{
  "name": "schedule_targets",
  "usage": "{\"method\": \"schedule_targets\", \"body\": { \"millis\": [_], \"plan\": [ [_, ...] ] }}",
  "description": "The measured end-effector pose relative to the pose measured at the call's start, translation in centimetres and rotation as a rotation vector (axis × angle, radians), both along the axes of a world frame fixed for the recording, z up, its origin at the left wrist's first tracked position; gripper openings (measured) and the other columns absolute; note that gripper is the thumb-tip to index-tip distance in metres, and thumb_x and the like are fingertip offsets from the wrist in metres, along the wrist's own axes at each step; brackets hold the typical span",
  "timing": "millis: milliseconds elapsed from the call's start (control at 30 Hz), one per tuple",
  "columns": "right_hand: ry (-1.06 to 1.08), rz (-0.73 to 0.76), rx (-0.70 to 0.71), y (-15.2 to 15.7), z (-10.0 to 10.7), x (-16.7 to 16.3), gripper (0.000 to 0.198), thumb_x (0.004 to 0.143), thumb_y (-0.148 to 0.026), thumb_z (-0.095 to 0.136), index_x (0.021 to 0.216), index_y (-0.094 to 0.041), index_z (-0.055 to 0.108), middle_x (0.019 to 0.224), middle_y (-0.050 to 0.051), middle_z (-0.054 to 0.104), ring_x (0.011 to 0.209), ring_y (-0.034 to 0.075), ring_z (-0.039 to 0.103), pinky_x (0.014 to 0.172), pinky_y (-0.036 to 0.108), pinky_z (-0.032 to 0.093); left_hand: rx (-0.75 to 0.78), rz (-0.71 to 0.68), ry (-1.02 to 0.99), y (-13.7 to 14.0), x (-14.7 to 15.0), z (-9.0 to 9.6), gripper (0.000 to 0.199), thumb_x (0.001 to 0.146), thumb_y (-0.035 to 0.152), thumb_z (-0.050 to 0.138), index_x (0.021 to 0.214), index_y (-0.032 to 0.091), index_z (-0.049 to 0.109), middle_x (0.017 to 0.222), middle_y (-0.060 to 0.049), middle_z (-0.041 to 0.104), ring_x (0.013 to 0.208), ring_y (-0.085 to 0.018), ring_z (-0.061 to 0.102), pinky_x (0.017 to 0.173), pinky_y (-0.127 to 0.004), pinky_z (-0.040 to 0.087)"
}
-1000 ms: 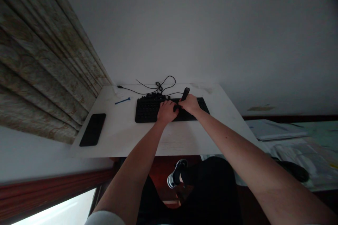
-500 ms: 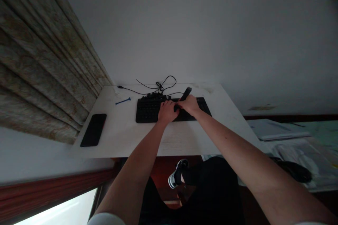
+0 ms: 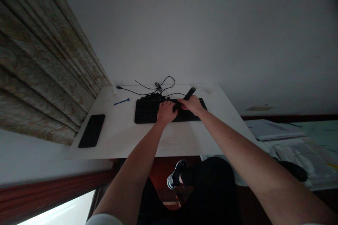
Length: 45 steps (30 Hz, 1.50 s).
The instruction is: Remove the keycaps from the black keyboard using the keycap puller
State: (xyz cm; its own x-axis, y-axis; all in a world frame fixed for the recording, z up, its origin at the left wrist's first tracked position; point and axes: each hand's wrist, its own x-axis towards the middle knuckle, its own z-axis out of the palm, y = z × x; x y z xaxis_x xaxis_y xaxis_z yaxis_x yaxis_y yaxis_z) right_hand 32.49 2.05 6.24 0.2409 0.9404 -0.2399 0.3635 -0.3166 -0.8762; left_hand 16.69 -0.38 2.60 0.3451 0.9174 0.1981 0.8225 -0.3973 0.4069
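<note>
A black keyboard point(image 3: 146, 112) lies on the white desk, and a heap of small black pieces, seemingly keycaps point(image 3: 153, 96), sits along its back edge. My left hand point(image 3: 166, 111) rests on the middle of the keyboard with its fingers stretched over the keys. My right hand point(image 3: 192, 104) is closed around a slim black brush-like tool point(image 3: 189, 93), held at a slant above the keyboard's right half. Its ragged upper end points away from me. The tool's lower end, between my hands, is too dark to make out.
A thin black cable point(image 3: 167, 78) with a plug loops behind the keyboard. To the left lie a small blue tool point(image 3: 121, 101) and a black phone point(image 3: 92, 130). A curtain point(image 3: 47, 56) hangs at the left, and papers point(image 3: 274, 130) lie on a lower surface at the right.
My right hand has shifted slightly right, away from my left hand, with the black tool in it. My left hand stays on the keyboard. The whole view has drifted slightly.
</note>
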Motion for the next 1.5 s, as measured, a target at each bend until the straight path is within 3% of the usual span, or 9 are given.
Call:
{"method": "schedule_targets", "body": {
  "millis": [267,767,967,1167,1333,1500],
  "plan": [
    [-0.177,0.082,-0.013,0.4,0.6,-0.4,0.032,0.079,-0.039,0.081,0.081,-0.009,0.071,0.069,0.015,0.073,0.061,0.023,0.074,0.050,0.026,0.060,-0.001,0.003,-0.002,0.0,0.0,-0.1,0.026,0.092,0.036,0.060,0.113,0.023,0.066,0.120,-0.007,0.067,0.118,-0.027,0.054,0.104,-0.044,0.039],
    [-0.383,0.215,-0.012,0.7,1.1,-0.8,0.017,0.082,-0.023,0.074,0.074,-0.009,0.068,0.068,0.015,0.073,0.059,0.023,0.072,0.046,0.024,0.054,-0.009,-0.002,-0.007,0.0,-0.1,0.0,0.025,0.093,0.036,0.059,0.112,0.022,0.066,0.118,-0.007,0.067,0.119,-0.027,0.054,0.105,-0.043,0.038],
    [-0.555,0.218,0.026,0.4,1.3,-1.3,0.019,0.084,-0.023,0.067,0.072,-0.009,0.070,0.066,0.016,0.072,0.062,0.024,0.074,0.055,0.025,0.056,-0.023,0.000,-0.011,0.1,-0.2,0.0,0.021,0.093,0.035,0.060,0.108,0.022,0.067,0.115,-0.007,0.068,0.117,-0.026,0.055,0.104,-0.042,0.039],
    [-0.496,0.209,0.022,0.3,1.0,-0.9,0.022,0.086,-0.026,0.066,0.074,-0.008,0.071,0.067,0.016,0.073,0.062,0.024,0.074,0.058,0.027,0.058,-0.017,-0.009,-0.032,0.0,-0.2,0.0,0.020,0.093,0.032,0.059,0.105,0.022,0.071,0.116,-0.006,0.068,0.116,-0.024,0.056,0.104,-0.042,0.039],
    [-0.400,0.158,0.008,0.1,1.2,-0.9,0.026,0.087,-0.031,0.067,0.074,-0.009,0.071,0.065,0.015,0.072,0.058,0.024,0.073,0.051,0.027,0.057,0.009,-0.030,-0.043,-0.2,-0.4,-0.3,0.021,0.094,0.030,0.056,0.100,0.024,0.076,0.112,-0.006,0.067,0.112,-0.023,0.056,0.102,-0.041,0.040],
    [-0.239,0.131,-0.016,0.2,1.0,-0.8,0.020,0.079,-0.026,0.077,0.080,-0.007,0.072,0.068,0.013,0.073,0.057,0.022,0.072,0.048,0.026,0.058,0.023,-0.036,-0.026,-0.1,-0.5,-0.4,0.022,0.092,0.027,0.058,0.102,0.024,0.077,0.108,-0.006,0.067,0.110,-0.023,0.057,0.101,-0.042,0.042]
  ]
}}
